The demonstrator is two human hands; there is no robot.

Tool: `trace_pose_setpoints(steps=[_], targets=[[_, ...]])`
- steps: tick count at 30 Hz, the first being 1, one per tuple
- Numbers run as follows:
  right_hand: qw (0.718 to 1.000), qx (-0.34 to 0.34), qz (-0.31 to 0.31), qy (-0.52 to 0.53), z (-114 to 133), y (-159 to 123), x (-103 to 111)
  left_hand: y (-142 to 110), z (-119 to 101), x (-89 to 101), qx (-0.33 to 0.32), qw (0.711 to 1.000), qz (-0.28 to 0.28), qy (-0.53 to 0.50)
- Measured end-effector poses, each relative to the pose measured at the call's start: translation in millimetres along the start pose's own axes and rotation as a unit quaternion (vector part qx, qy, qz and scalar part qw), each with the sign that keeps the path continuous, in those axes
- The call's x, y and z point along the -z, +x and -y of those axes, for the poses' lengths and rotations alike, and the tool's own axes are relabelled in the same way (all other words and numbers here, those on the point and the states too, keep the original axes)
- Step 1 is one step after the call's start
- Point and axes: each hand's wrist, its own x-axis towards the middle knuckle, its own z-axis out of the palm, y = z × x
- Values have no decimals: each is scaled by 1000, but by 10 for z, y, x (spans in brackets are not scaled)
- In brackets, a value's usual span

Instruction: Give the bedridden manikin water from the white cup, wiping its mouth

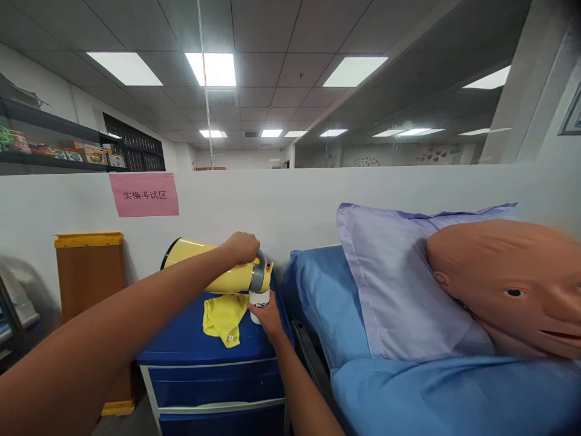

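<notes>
My left hand (242,248) grips the handle of a yellow thermos jug (232,281), which is tipped nearly onto its side with its grey collar and spout pointing right. Just below the spout, a white cup (259,298) with dark lines stands upright, and the fingers of my right hand (267,318) wrap round it. Whether liquid is flowing cannot be made out. A yellow cloth (226,318) lies crumpled on the blue bedside cabinet (190,339), beside the cup.
On the right is a bed with a blue sheet (313,297), a lilac pillow (399,290) and a manikin head (508,284) resting on it. A dark bed rail (311,351) runs beside the cabinet. A brown panel (88,278) leans left. A white partition (272,206) stands behind.
</notes>
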Motion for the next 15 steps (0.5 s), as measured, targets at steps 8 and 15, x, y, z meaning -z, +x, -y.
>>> trace_pose_setpoints(steps=[8, 15], targets=[[1000, 1, -1, 9, 8, -2, -12, 26, -17, 38, -3, 1000, -11, 23], [1000, 2, -1, 6, 17, -7, 2, 25, -46, 33, 2, 1000, -11, 9]])
